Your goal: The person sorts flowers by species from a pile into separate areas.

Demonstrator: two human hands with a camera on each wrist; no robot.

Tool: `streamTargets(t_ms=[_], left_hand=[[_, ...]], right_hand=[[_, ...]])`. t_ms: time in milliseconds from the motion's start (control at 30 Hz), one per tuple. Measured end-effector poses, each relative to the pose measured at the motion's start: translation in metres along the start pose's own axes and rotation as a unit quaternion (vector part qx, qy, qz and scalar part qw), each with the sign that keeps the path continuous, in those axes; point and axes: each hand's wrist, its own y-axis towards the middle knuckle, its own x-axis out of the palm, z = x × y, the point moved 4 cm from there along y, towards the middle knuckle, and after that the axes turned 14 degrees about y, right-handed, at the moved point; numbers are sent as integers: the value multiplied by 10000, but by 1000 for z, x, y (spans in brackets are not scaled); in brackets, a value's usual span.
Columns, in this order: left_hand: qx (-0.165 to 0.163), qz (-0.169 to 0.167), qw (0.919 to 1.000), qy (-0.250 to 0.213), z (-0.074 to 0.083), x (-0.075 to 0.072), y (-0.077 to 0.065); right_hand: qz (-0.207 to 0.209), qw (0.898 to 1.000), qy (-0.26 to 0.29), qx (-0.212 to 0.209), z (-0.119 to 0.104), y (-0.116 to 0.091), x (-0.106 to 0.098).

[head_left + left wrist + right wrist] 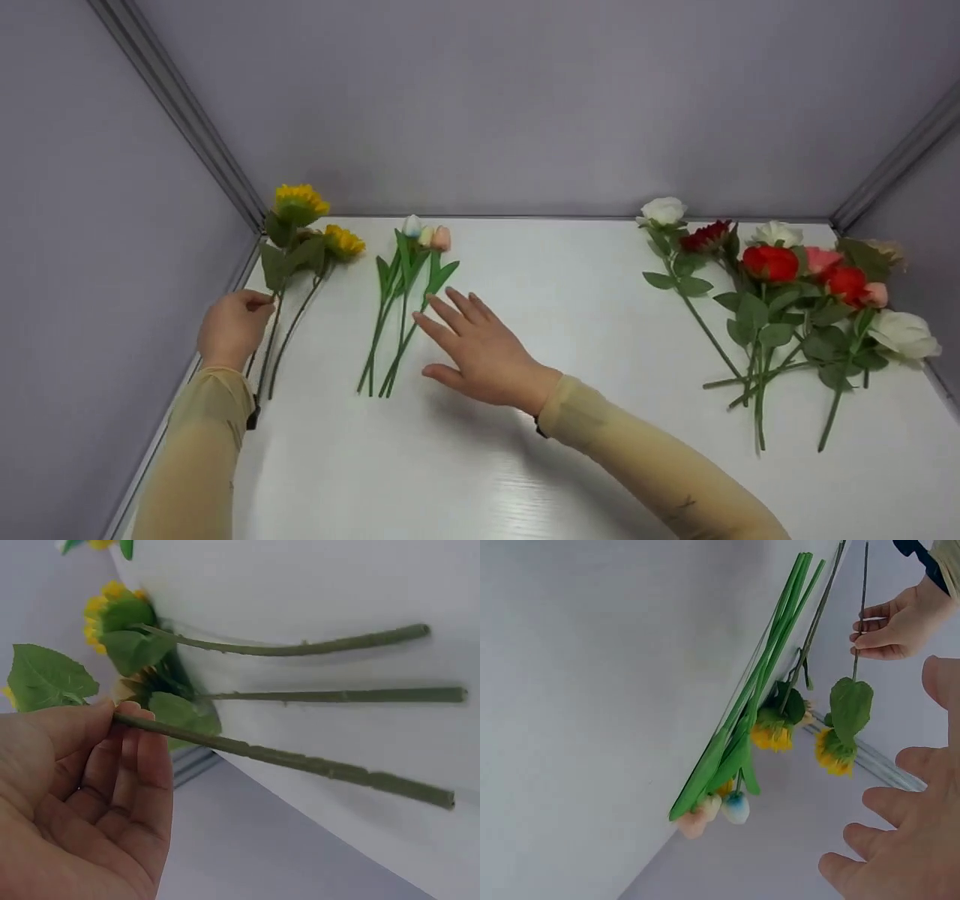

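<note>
At the left side, my left hand (232,330) pinches the green stem of a sunflower (300,204) between thumb and fingertips, just below its leaves. The left wrist view shows the lower stem (300,763) sticking out past the fingers, above the tabletop. Beside it lie a second sunflower (345,243) and another stem (360,697), whose pale bloom is partly hidden by leaves. My right hand (491,356) hovers palm down with its fingers spread, holding nothing. Its fingertips are near several tulips (441,238) with white-blue, cream and pink heads, laid in a loose group.
On the right of the white table (570,300) lies a heap of flowers: white roses (664,211), red blooms (770,264), a dark red flower (706,236) and pink ones, stems crossing. Grey panels (495,105) wall the table at the back and both sides.
</note>
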Motion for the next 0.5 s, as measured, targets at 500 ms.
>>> streamTargets(t_ms=[500], left_hand=[[27,-178,9998,-24,-17,35,8]], right_hand=[[-625,9970,257,387,4,-1,21]])
